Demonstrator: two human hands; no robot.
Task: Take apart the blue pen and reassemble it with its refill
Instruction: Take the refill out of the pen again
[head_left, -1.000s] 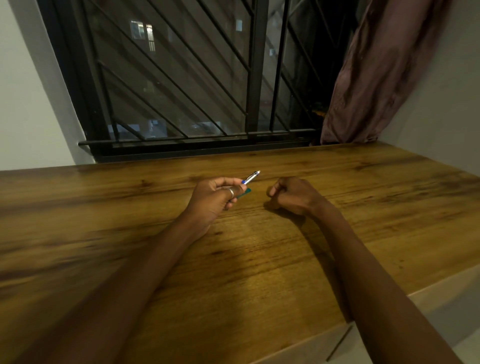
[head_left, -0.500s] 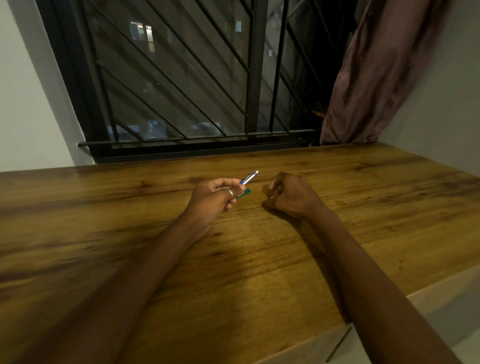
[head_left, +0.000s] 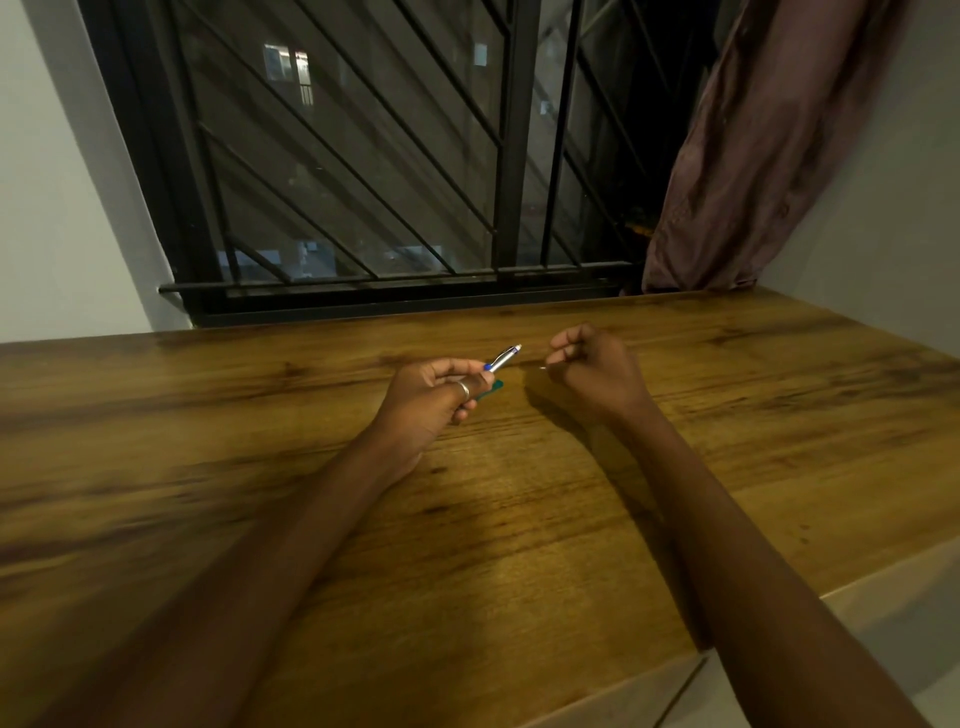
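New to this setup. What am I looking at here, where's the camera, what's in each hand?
There is no machine here: a person works with two bare hands, and the single picture comes from a wide-angle camera worn on their head, looking forward and down. That is why both forearms run up from the bottom edge.

The left hand, with a ring on one finger, holds the pen, a silver piece with a bit of blue, pointing up and to the right. A small green piece shows just beneath that hand; what it is I cannot tell.

The right hand is curled shut apart from the pen. A tiny pale tip shows at its fingers, too small to identify.

Everything happens over a wooden table. Behind it are a barred window and a curtain.
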